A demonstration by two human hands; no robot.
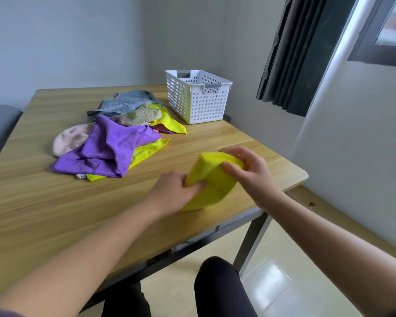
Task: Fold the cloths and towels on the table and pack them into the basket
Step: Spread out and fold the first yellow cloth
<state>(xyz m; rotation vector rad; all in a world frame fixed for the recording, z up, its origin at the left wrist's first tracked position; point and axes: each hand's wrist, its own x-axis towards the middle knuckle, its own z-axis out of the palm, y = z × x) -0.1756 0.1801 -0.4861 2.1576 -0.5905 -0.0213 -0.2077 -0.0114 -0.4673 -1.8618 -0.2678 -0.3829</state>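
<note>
A folded yellow cloth is lifted a little off the wooden table near its right front corner. My left hand grips its left edge, fingers curled into the fold. My right hand holds its upper right side, thumb on the front and fingers over the top. A heap of unfolded cloths lies at mid-table: a purple cloth on top, a yellow one beneath, a pink cloth, a grey towel, a patterned beige one. The white perforated basket stands at the back right; nothing shows inside it.
A grey chair stands at the table's left side. The wall and a dark curtain lie close behind the basket. The table's right edge is just past my right hand. My legs in dark trousers are under the front edge.
</note>
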